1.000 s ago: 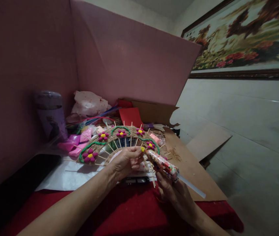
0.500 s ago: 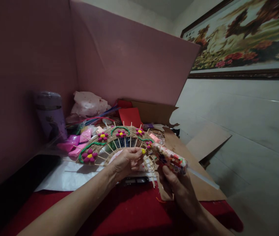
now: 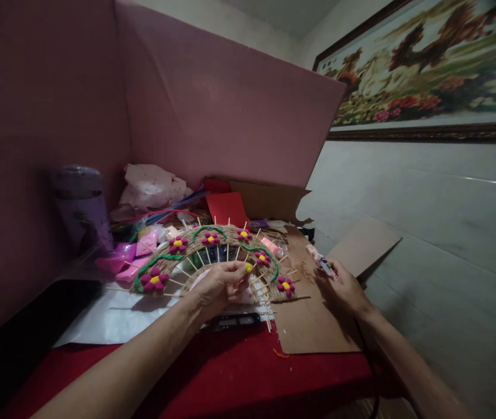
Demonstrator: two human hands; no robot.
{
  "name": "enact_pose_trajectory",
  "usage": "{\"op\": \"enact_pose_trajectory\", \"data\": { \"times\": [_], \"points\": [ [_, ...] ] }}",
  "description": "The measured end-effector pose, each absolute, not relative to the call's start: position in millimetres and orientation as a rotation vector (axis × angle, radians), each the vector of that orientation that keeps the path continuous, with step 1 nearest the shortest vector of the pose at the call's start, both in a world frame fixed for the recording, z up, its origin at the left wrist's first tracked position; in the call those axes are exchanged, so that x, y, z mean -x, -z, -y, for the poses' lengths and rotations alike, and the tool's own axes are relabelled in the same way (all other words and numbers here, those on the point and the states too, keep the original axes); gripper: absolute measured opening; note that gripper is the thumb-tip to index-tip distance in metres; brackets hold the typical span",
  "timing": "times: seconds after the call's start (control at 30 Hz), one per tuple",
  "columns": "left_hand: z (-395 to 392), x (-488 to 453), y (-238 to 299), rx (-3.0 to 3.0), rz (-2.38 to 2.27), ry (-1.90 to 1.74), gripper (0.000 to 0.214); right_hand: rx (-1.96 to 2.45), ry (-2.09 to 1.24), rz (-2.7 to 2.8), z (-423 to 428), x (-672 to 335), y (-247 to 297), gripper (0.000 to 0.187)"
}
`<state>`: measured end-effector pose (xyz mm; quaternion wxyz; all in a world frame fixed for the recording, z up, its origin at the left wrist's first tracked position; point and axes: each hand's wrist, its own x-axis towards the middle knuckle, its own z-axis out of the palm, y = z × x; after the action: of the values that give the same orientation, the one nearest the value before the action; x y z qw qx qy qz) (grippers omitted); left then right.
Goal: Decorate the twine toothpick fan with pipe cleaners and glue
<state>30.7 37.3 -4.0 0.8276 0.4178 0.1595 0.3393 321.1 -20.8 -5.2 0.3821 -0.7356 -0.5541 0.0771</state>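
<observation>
Between the thumb and fingertips of my left hand (image 3: 226, 280) is a small yellow ball (image 3: 248, 267), perhaps clay. That hand is in front of a half-round fan shape woven of twine (image 3: 230, 234) over thin wooden sticks. Magenta flowers with yellow centres (image 3: 155, 280) and wavy green strands (image 3: 169, 256) decorate the woven band. Off to the right, my right hand (image 3: 346, 286) is closed around a flower-patterned glue gun (image 3: 321, 263), held over the cardboard. A dark cord hangs below the right wrist.
Brown cardboard (image 3: 313, 326) and white paper (image 3: 95, 317) lie on a red cloth (image 3: 230, 372). Black thread snips (image 3: 234, 321) lie near the front. A purple tumbler (image 3: 82, 215), pink packets (image 3: 117, 256) and a red card (image 3: 228, 209) are behind. Pink panels (image 3: 222, 110) stand at the back and left.
My right hand has moved the glue gun rightward, away from the fan shape, uncovering the flowers at its right end. My left hand still pinches the yellow ball. The view has shifted slightly.
</observation>
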Motion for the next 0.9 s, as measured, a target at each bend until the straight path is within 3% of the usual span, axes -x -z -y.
{"op": "enact_pose_trajectory", "data": {
  "times": [0.27, 0.9],
  "points": [
    [-37.4, -30.6, 4.4, -0.911, -0.327, -0.732, 0.022, 2.316, 0.202, 1.534, -6.6, -351.3, 20.6, 0.045],
    [-36.8, -31.5, 6.3, -0.925, -0.362, -0.745, 0.018, 1.756, 0.005, 2.078, -32.3, -367.0, 23.2, 0.042]
  ]
}}
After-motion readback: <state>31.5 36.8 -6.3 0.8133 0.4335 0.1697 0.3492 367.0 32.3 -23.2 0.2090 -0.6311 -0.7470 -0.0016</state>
